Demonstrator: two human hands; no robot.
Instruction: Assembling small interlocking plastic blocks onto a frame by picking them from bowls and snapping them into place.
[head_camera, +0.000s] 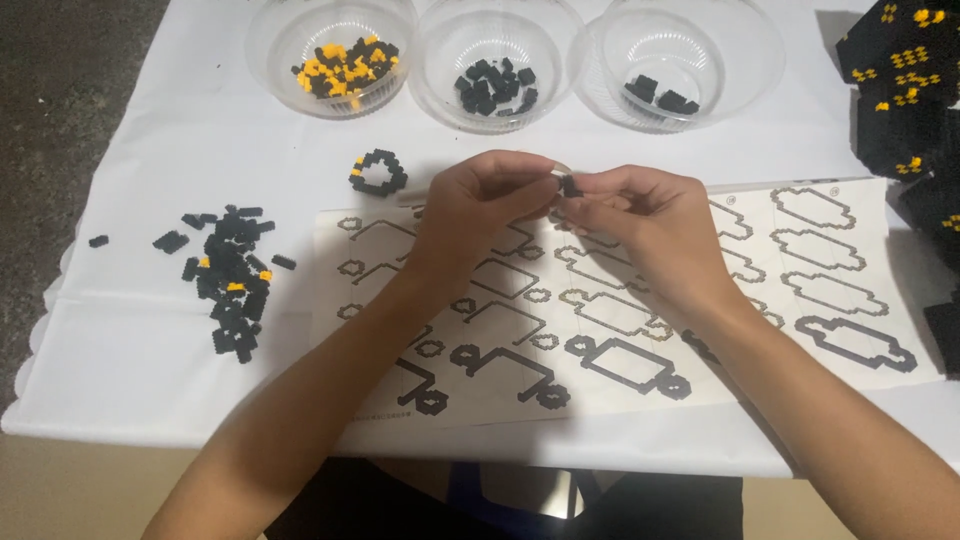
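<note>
My left hand (478, 205) and my right hand (640, 215) meet above a white instruction sheet (820, 300) printed with outline shapes. Between their fingertips they pinch a tiny black building block piece (569, 185). A small ring built of black and yellow blocks (377, 173) lies on the white table cover just left of my left hand. A loose pile of black and yellow blocks (228, 280) sits further left.
Three clear bowls stand at the back: one with black and yellow blocks (338, 68), one with black blocks (495, 85), one with a few black blocks (662, 95). A black-and-yellow built block structure (905, 90) stands at the right edge. The white cover (150, 360) ends near me.
</note>
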